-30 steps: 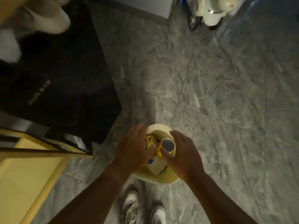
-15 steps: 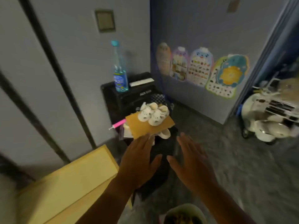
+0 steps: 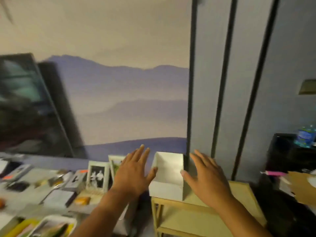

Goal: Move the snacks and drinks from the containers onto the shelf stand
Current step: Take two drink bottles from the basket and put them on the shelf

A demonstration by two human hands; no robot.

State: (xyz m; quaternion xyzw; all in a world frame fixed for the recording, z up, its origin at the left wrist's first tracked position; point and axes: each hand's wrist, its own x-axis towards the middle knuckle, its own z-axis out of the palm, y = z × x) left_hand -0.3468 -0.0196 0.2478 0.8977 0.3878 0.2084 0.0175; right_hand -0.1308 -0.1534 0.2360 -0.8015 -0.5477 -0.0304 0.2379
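Observation:
My left hand [image 3: 132,175] and my right hand [image 3: 207,179] are raised side by side with fingers spread, both empty. Between them stands an open white box [image 3: 168,174] on the top of a pale yellow wooden shelf stand [image 3: 239,207]. The left thumb is close to the box's left wall and the right thumb close to its right wall. Nothing shows inside the box. A white tray [image 3: 51,226] with blurred packaged snacks sits at the bottom left. A water bottle [image 3: 307,135] stands on a black unit at the far right.
A cluttered counter [image 3: 34,207] at the left holds photo frames [image 3: 97,175], small packs and cards. A large dark framed screen [image 3: 25,106] leans on the mural wall. Black vertical strips run down the grey wall. Cardboard [image 3: 304,187] and a pink pen [image 3: 275,173] lie at the right.
The view has swung up and left from the floor bowl, past the black unit, to the shelf stand and counter. Both hands left the bowl and came up empty and open.

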